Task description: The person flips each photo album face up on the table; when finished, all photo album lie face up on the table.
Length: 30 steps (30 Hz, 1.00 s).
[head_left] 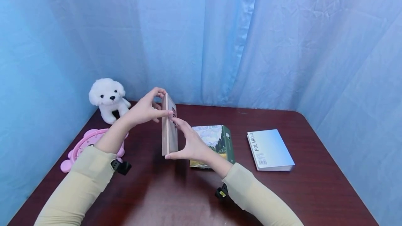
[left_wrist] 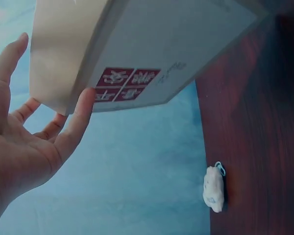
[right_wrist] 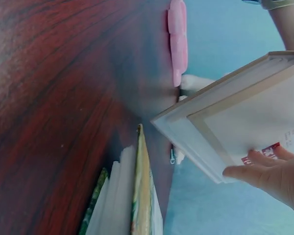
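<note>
A beige hardcover book (head_left: pixel 170 138) with a dark red label of white characters is held upright above the table, its edge facing me. My left hand (head_left: pixel 145 109) grips its upper part, with fingers bent at the top edge. My right hand (head_left: pixel 193 145) holds it from the right, thumb at the lower corner and fingers on the face. The left wrist view shows the book's plain side and labelled face (left_wrist: pixel 176 49) beside the left hand (left_wrist: pixel 32 152). In the right wrist view, the page edges show and the right hand (right_wrist: pixel 279 178) touches the face.
A landscape-covered green book (head_left: pixel 210 142) lies behind the right forearm. A blue-white POLAROID album (head_left: pixel 271 149) lies to the right. A white plush dog (head_left: pixel 108 97) and a pink clock (head_left: pixel 91 142) are at the left. Blue curtains (head_left: pixel 176 37) surround the dark wooden table (head_left: pixel 176 198).
</note>
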{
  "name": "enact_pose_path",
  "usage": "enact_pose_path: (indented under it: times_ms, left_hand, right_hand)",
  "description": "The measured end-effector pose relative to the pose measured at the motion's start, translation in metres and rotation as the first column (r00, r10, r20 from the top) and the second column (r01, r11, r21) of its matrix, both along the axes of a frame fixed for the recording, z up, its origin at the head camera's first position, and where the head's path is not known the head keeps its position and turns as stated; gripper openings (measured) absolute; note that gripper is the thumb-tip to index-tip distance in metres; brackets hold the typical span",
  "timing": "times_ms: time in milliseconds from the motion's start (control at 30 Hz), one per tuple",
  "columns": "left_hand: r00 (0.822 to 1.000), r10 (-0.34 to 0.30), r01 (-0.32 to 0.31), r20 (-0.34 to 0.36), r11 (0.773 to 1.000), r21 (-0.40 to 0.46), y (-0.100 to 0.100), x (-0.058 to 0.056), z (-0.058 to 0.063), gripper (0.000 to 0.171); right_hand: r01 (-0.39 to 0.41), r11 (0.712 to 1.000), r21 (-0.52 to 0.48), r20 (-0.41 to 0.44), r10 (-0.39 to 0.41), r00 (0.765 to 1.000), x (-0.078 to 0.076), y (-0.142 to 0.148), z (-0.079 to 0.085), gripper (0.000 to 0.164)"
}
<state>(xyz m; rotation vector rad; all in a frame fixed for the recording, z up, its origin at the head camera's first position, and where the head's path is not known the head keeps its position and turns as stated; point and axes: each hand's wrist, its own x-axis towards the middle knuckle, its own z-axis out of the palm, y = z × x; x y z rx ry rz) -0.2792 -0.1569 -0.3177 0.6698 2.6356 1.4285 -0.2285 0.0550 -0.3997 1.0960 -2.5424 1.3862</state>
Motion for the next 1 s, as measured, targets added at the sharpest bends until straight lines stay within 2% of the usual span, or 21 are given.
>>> enact_pose_path:
  times_ms: [67,200,300,400,533,600,733,867,1000]
  left_hand:
    - [0.999,0.007,-0.008,-0.042,1.0,-0.02,0.002,0.002,0.001,0.071]
    - [0.991,0.025,-0.033,-0.128,0.998,-0.056,0.004,0.005,0.001,0.072]
    - [0.992,0.019,-0.019,-0.124,1.0,-0.005,0.005,0.007,0.002,0.068]
    - [0.991,0.012,-0.007,-0.13,0.999,0.038,0.005,0.01,0.003,0.062]
    - [0.978,0.027,-0.028,-0.209,1.0,-0.004,0.007,0.011,0.005,0.052]
    - [0.972,0.036,-0.041,-0.231,0.999,-0.019,0.006,0.011,0.006,0.048]
    - [0.975,0.044,-0.043,-0.218,0.999,0.011,0.003,0.011,0.005,0.044]
    - [0.969,0.05,-0.045,-0.24,0.999,0.026,-0.002,0.014,0.006,0.041]
    - [0.969,0.064,-0.049,-0.239,0.996,0.07,-0.007,0.016,0.009,0.037]
  right_hand:
    - [0.009,0.999,0.035,-0.027,-0.008,1.0,-0.001,0.001,-0.001,0.111]
    - [0.002,0.999,0.043,-0.048,0.0,0.999,-0.004,0.001,-0.005,0.113]
    - [-0.019,1.0,0.023,-0.049,0.02,0.999,-0.005,0.0,-0.008,0.114]
    - [-0.051,0.998,-0.022,0.001,0.051,0.999,-0.007,-0.001,-0.01,0.111]
    - [-0.093,0.993,-0.072,0.055,0.097,0.994,-0.012,-0.001,-0.012,0.102]
    - [-0.113,0.991,-0.069,0.045,0.116,0.992,-0.015,0.0,-0.014,0.096]
    - [-0.127,0.991,-0.049,0.009,0.128,0.992,-0.018,0.001,-0.015,0.087]
    - [-0.077,0.995,-0.058,-0.01,0.077,0.997,-0.02,0.001,-0.016,0.082]
    - [0.02,0.995,-0.098,0.018,-0.019,1.0,-0.024,0.003,-0.022,0.08]
